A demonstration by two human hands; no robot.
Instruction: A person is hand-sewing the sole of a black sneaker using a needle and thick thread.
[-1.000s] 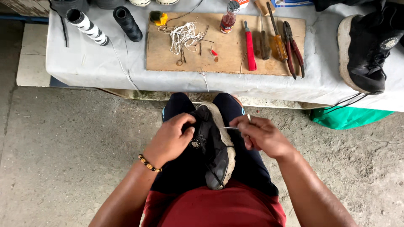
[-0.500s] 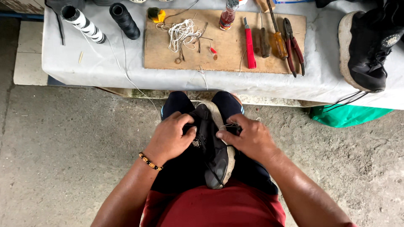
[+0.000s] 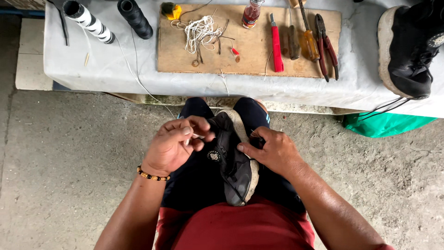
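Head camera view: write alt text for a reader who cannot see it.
A seated person holds a black sneaker on their lap, the right hand steadying it while the left hand pinches a thin white thread at its edge. Ahead, a cloth-covered table carries thread spools, a wooden board with pliers and a red-handled tool, and a second black sneaker.

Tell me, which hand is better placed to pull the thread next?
Probably the left hand: its fingertips already pinch the white thread beside the shoe. The right hand presses on the shoe.

Lit by soft, even daylight; faint shadows only; no glare. Sharp throughout, mild wide-angle bending toward three and nine o'clock.
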